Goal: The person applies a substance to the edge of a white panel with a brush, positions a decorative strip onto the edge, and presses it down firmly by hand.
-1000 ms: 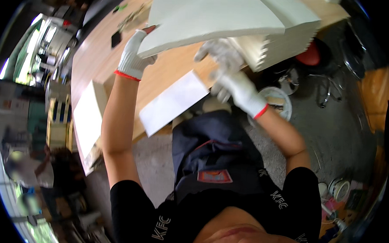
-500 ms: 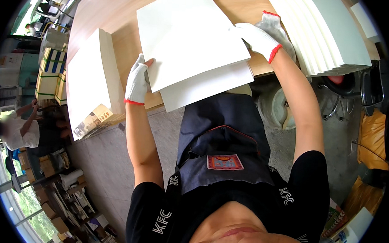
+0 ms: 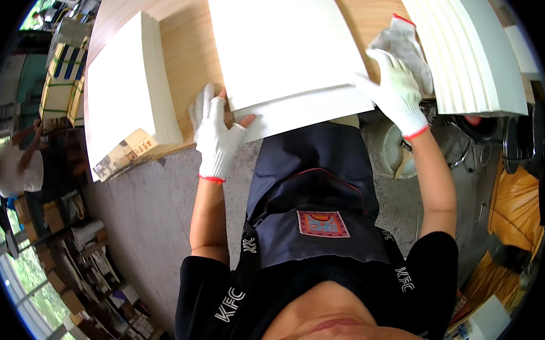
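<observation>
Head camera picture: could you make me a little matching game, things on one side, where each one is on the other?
Things:
1. left hand
2. right hand
3. tall white stack
4. spare glove

Places:
a. on the table at the person's far left
b. at the right corner of the middle sheets
c. lying on the wooden table, beyond the right hand
d. at the near left corner of the middle sheets

Pairs: 1-d, 2-b, 3-a, 4-c
</observation>
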`<state>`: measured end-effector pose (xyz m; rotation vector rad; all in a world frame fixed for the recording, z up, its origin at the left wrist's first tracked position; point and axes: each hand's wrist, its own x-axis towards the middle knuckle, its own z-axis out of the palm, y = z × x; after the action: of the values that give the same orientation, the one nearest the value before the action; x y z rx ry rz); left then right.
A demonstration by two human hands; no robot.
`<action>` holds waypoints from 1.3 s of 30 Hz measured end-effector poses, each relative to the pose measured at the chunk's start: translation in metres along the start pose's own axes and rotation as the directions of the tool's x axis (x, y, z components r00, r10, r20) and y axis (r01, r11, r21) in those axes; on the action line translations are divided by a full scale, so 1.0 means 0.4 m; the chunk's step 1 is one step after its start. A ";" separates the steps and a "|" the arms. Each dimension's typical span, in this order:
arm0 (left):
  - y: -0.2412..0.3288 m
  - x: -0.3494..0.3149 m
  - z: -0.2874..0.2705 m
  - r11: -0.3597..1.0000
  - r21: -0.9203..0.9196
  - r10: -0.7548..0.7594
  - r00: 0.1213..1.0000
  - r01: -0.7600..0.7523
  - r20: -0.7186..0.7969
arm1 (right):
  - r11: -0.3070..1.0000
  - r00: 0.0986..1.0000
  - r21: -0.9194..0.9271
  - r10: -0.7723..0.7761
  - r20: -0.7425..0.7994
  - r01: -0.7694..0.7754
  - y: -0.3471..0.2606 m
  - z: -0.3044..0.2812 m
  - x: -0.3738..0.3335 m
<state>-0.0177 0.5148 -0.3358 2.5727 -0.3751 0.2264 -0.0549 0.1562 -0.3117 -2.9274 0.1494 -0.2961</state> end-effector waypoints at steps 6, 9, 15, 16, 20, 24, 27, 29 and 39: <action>0.000 0.008 -0.013 0.983 0.133 0.128 0.992 -0.128 0.008 | 0.993 0.997 0.093 -0.073 -0.035 0.076 0.017 0.086 -0.038; 0.006 0.008 -0.015 0.989 0.073 0.127 0.992 -0.126 -0.008 | 0.990 0.991 0.070 -0.120 -0.060 0.124 0.027 0.101 -0.039; 0.008 0.001 -0.005 0.996 0.010 0.092 0.995 -0.092 -0.044 | 0.991 0.992 0.064 -0.114 -0.050 0.117 0.022 0.094 -0.038; 0.005 0.002 -0.003 0.995 0.004 0.098 0.994 -0.098 -0.043 | 0.992 0.993 0.054 -0.113 -0.042 0.115 0.023 0.093 -0.038; 0.004 -0.004 0.008 0.993 0.013 0.117 0.991 -0.116 -0.068 | 0.993 0.993 -0.002 -0.118 -0.031 0.118 0.030 0.097 -0.035; 0.004 -0.006 -0.001 0.992 0.051 0.117 0.991 -0.114 -0.062 | 0.993 0.993 0.004 -0.118 -0.017 0.118 0.015 0.089 -0.032; 0.011 -0.004 -0.005 0.992 0.048 0.123 0.990 -0.120 -0.064 | 0.990 0.990 0.026 -0.137 -0.030 0.137 0.023 0.090 -0.035; 0.013 -0.002 -0.009 0.990 0.044 0.136 0.989 -0.134 -0.064 | 0.989 0.988 0.016 -0.147 -0.037 0.148 0.025 0.091 -0.036; 0.000 -0.004 -0.001 0.986 0.071 0.156 0.983 -0.150 -0.096 | 0.991 0.993 0.053 -0.122 0.003 0.122 0.021 0.086 -0.036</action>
<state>-0.0194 0.5155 -0.3358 2.5835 -0.5360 0.4296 -0.0626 0.1559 -0.3493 -2.8901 -0.0382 -0.3043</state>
